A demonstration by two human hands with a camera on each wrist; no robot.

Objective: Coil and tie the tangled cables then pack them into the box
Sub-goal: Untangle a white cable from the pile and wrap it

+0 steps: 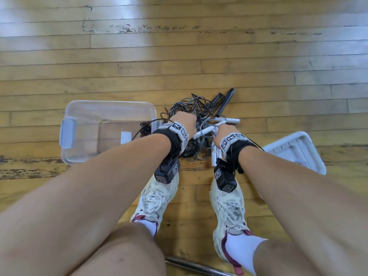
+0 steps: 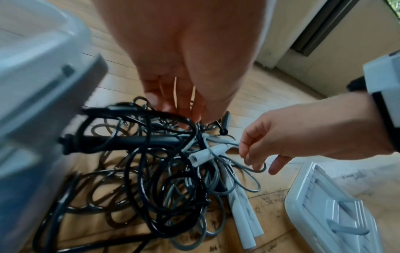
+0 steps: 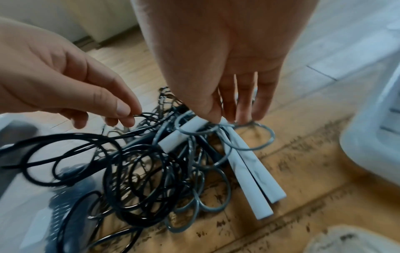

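Both our hands pinch the tangled cables [image 2: 164,179]: left hand [image 3: 65,82] a black strand, right hand [image 2: 288,137] a grey loop.

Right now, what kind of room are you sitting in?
Probably a room in a home, though I can't be sure. There's a worn wooden plank floor, a pale wall with a dark door or window frame, and a clear plastic storage box with its white lid lying off.
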